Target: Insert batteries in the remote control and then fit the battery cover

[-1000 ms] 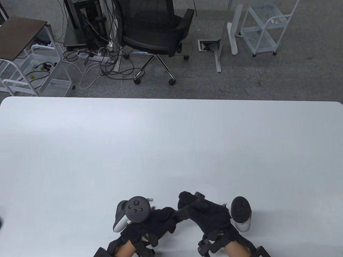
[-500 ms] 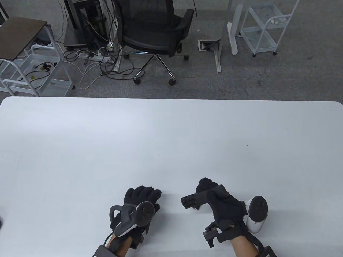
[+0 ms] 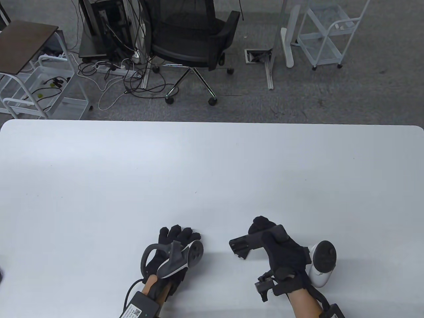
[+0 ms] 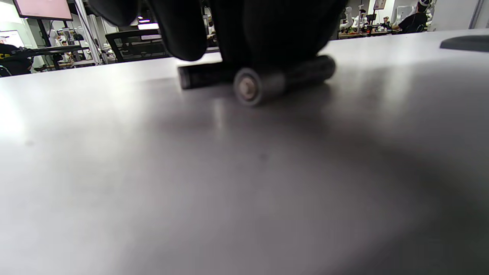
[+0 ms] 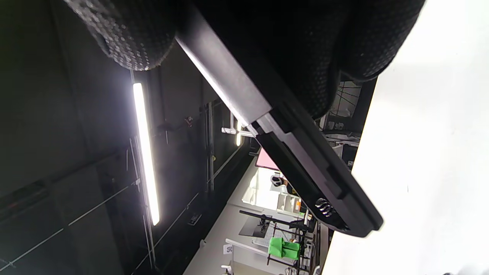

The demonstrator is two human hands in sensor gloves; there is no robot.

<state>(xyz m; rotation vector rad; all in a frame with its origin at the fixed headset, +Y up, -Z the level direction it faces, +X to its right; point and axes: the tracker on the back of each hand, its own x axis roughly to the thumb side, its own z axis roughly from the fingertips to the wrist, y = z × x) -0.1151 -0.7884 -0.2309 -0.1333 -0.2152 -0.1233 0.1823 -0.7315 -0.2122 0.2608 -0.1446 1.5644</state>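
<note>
My right hand [image 3: 276, 243] grips the black remote control [image 3: 245, 245] above the table, its open battery compartment toward the left. In the right wrist view the remote [image 5: 290, 152] shows the bare compartment with a spring [image 5: 324, 206]. My left hand [image 3: 177, 238] lies on the table near the front edge. In the left wrist view its fingers [image 4: 267, 30] press down on two dark batteries, one [image 4: 282, 78] pointing at the camera and one [image 4: 202, 75] lying crosswise behind it. A dark flat piece [image 4: 464, 43], possibly the battery cover, lies at the far right of that view.
The white table [image 3: 212, 172] stretches wide beyond both hands. Past its far edge stand an office chair [image 3: 192, 43], white carts [image 3: 328, 36] and cables on the floor.
The hands have parted. My right hand lifted the remote off to the right. My left hand turned palm down and moved its fingers onto the batteries.
</note>
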